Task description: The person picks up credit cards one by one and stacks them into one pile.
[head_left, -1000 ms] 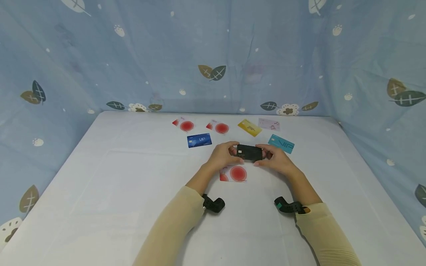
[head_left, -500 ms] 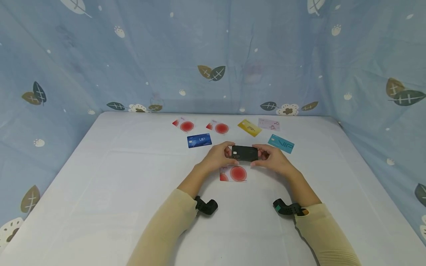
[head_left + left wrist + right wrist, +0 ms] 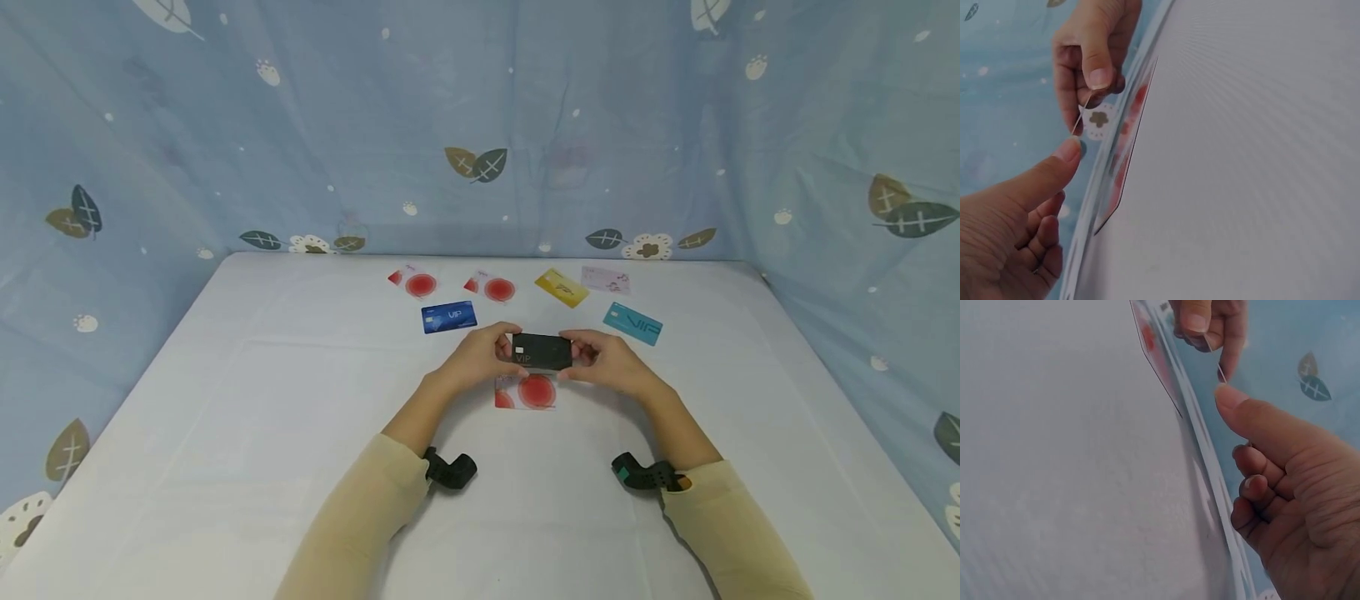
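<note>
A black VIP card [image 3: 542,352] is held level between both hands in the head view, above the table. My left hand [image 3: 474,360] pinches its left end between thumb and fingers. At the right end my right hand [image 3: 609,363] grips it the same way. Both wrist views show the card edge-on, as a thin line [image 3: 1082,113] between the thumbs. Just below the black card in the head view lies a white card with red circles [image 3: 526,392], its top edge partly covered by the hands and the held card.
Farther back on the white table [image 3: 247,417] lie a blue VIP card [image 3: 449,317], a teal VIP card [image 3: 633,323], a yellow card [image 3: 562,287] and a pale pink card [image 3: 606,280]. Two red-circle cards [image 3: 413,282] are there too. A patterned blue curtain [image 3: 480,100] hangs behind.
Both hands have carried the black card left and slightly toward the person, so it is now closer over the near red-circle card. The cards on the table have stayed put.
</note>
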